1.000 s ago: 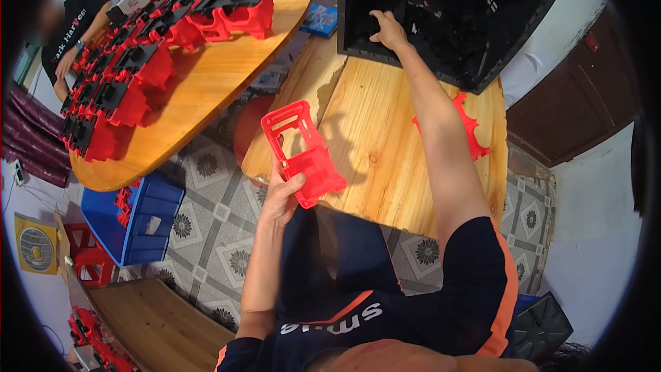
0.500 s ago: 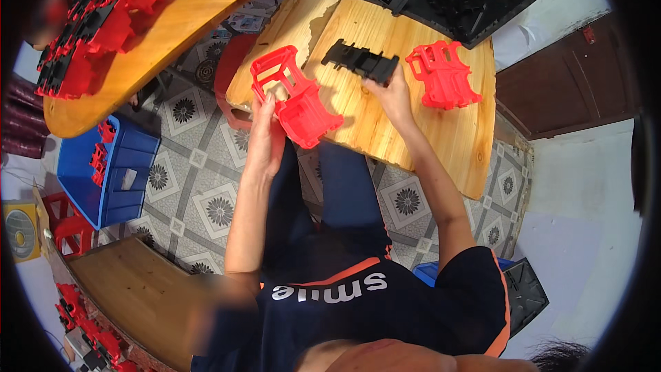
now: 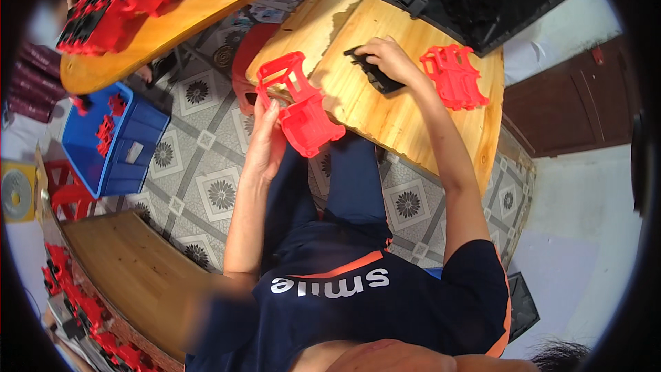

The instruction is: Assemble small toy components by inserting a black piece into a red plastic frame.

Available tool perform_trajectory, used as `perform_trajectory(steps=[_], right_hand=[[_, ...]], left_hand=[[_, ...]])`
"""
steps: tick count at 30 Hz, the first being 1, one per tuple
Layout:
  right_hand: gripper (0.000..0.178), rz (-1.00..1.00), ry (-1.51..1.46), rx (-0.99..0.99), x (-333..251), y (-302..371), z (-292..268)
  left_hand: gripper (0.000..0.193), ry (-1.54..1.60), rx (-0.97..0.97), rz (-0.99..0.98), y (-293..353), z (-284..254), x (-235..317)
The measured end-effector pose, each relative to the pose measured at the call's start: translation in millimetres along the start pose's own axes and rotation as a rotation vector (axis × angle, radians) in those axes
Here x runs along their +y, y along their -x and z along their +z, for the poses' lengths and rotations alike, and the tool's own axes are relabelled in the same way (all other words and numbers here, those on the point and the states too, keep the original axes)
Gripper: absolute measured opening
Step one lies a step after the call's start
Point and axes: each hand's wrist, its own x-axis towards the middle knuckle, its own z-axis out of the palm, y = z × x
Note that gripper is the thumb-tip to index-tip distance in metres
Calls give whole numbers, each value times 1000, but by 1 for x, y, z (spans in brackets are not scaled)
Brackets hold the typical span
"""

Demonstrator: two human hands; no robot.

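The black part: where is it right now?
In the head view, the black part lies on the wooden table under the right hand, left of a red frame.

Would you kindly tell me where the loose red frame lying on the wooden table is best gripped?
Probably across its two long outer rails, coming straight down from above. The red frame lies flat on the table, open-ribbed, clear of the right hand, with free space on both long sides.
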Motion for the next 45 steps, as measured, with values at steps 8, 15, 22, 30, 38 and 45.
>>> perform_trajectory(steps=[8,15,22,30,38,45], right_hand=[[15,383,-608,238,-106,57,-30],[25,153,-238,744,-205,75,19],[27,141,-116,774,-215,73,27],[35,142,-78,628,-216,72,11],[45,196,-1084,419,-188,30,9],[72,-24,-1200,411,-178,27,-2]], left_hand=[[85,8,-15,57,10,-8,4],[93,74,-68,93,12,0,-8],[87,-14,-147,126,21,4,-4],[110,-80,-143,100,24,13,2],[86,-247,-42,230,16,39,-8],[43,-18,118,506,-3,78,42]])
